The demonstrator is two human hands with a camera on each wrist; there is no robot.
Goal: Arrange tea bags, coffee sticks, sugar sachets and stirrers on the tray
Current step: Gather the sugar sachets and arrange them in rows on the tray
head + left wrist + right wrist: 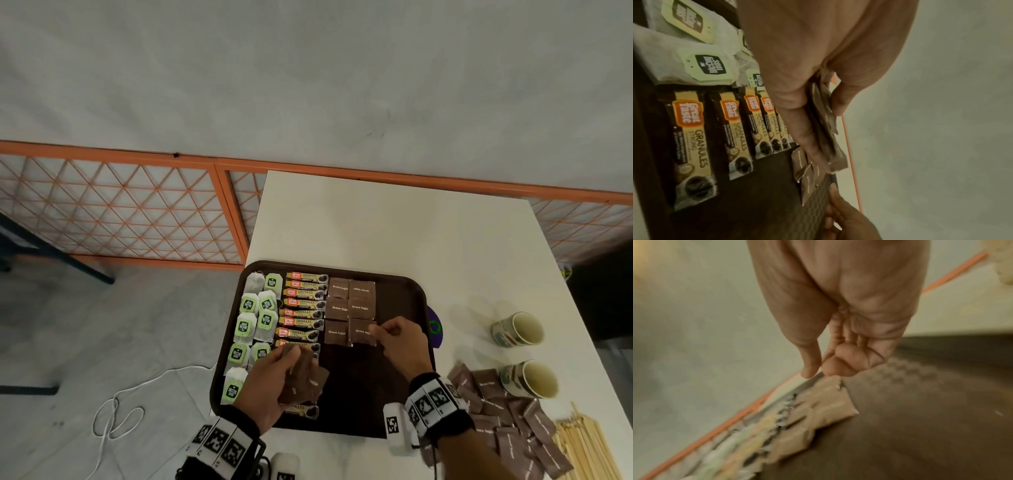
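A dark brown tray (359,397) lies at the table's near left corner. On it are tea bags (246,325) in the left columns, coffee sticks (301,303) stacked in the middle and brown sugar sachets (349,308) laid in a two-wide grid. My left hand (294,363) hovers over the near coffee sticks and grips a bundle of sugar sachets (305,383), fanned between thumb and fingers (835,155). My right hand (382,330) has thumb and curled index at the right edge of the nearest grid sachet (830,400). That view is blurred, so a pinch is unclear.
Loose sugar sachets (507,421) are heaped on the white table (411,233) right of the tray, with wooden stirrers (582,445) beyond them. Two paper cups (519,329) (529,378) stand further right. A purple disc (435,327) pokes out by the tray's right rim.
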